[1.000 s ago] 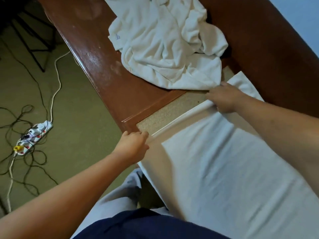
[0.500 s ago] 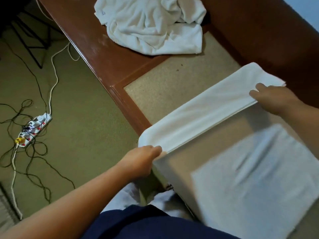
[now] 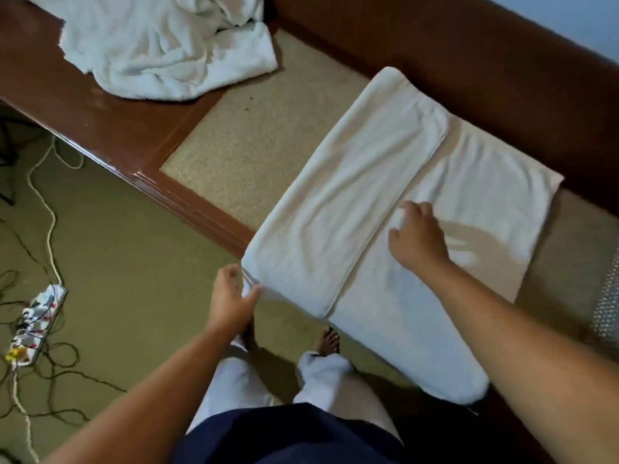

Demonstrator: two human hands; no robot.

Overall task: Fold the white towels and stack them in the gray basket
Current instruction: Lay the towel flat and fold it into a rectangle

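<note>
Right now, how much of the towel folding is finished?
Done: one towel lies on the table with one side folded over its middle. In hand: the left grip pinches its near corner; the right grip is on or just above it. Left: finishing this fold, the crumpled pile, and stacking; no stack shows.

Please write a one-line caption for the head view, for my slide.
Left hand pinches a corner of the half-folded towel; right hand is over the flap's edge.
</note>
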